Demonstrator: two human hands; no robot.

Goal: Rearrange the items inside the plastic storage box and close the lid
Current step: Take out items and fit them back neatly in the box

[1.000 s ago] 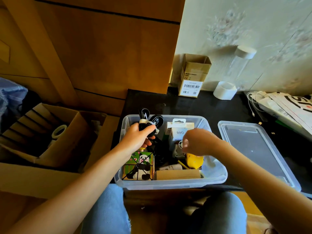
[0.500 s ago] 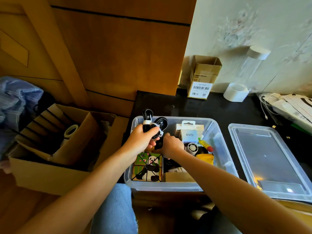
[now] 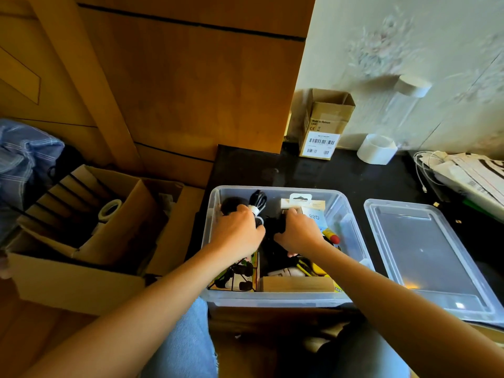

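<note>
What my hands hide in the clear plastic storage box point(image 3: 215, 214)

My left hand point(image 3: 236, 233) covers most of the black coiled cable point(image 3: 257, 201); my right hand point(image 3: 298, 232) hides what it grips; beside the box, the clear plastic lid point(image 3: 425, 255) runs off frame.

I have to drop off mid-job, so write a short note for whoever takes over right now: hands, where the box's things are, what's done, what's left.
Left hand: inside the storage box, gripping the black cable bundle with its white tie at the box's far left.
Right hand: also in the box, curled on a dark item in the middle; what it is cannot be told.
In the box: panda puzzle near left, wooden block near edge, white carded package at the far side.
Lid: off, lying flat to the box's right.
Done: nothing finished yet.
Left: settle the items, fit the lid.
</note>
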